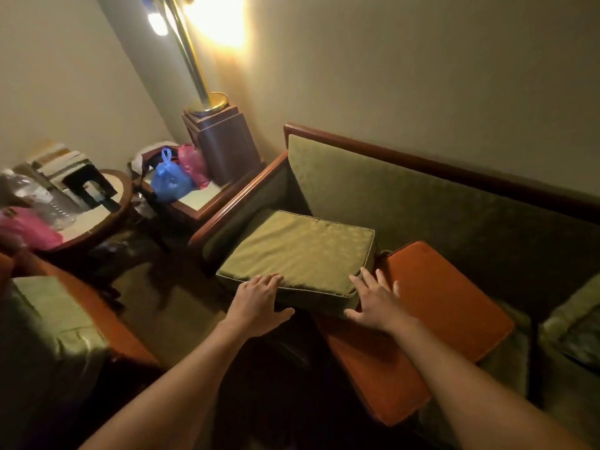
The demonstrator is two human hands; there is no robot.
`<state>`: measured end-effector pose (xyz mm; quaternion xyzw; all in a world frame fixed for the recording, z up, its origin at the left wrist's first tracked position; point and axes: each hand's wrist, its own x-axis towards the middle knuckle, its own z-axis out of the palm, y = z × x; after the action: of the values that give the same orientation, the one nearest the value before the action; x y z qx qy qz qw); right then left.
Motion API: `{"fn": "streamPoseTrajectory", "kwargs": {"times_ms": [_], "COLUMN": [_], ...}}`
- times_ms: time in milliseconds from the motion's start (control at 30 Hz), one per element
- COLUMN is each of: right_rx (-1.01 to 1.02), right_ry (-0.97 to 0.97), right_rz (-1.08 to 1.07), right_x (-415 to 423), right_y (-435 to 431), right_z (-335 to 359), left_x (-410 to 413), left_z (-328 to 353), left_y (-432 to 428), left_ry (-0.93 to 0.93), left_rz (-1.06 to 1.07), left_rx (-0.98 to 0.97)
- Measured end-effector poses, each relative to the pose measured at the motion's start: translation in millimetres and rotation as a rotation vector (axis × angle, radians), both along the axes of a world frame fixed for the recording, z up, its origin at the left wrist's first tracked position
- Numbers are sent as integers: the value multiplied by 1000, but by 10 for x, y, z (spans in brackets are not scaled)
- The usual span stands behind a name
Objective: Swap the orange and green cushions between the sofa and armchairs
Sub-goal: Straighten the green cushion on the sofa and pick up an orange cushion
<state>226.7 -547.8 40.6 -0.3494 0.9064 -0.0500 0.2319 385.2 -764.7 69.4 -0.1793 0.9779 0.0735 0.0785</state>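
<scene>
A square green cushion lies flat on the left end seat of the green sofa. An orange cushion lies beside it on the middle seat, its near end over the sofa's front edge. My left hand rests spread on the green cushion's near left corner. My right hand lies spread at its near right corner, partly over the orange cushion. Neither hand closes around anything. At the far left, an armchair with orange upholstery carries a green cushion.
A round wooden table with a pink bag and clutter stands at the left. A side table holds blue and pink bags. A floor lamp on a dark pedestal stands in the corner. Another green cushion lies on the sofa's right.
</scene>
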Motion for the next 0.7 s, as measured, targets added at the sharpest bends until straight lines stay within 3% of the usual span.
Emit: {"fn": "streamPoseTrajectory", "kwargs": {"times_ms": [333, 533, 700], "right_rx": [88, 154, 237], "right_ry": [-117, -98, 13], "right_rz": [-116, 1, 111], "right_x": [-584, -988, -694], "right_y": [-942, -1467, -1695], "right_z": [-731, -1390, -1888], "left_x": [-1106, -1513, -1513], "left_z": [-818, -1600, -2161], "left_y": [-1297, -1718, -1908], "left_ry": [-161, -255, -373], "left_rz": [-161, -205, -301], "left_rx": [66, 121, 171]}}
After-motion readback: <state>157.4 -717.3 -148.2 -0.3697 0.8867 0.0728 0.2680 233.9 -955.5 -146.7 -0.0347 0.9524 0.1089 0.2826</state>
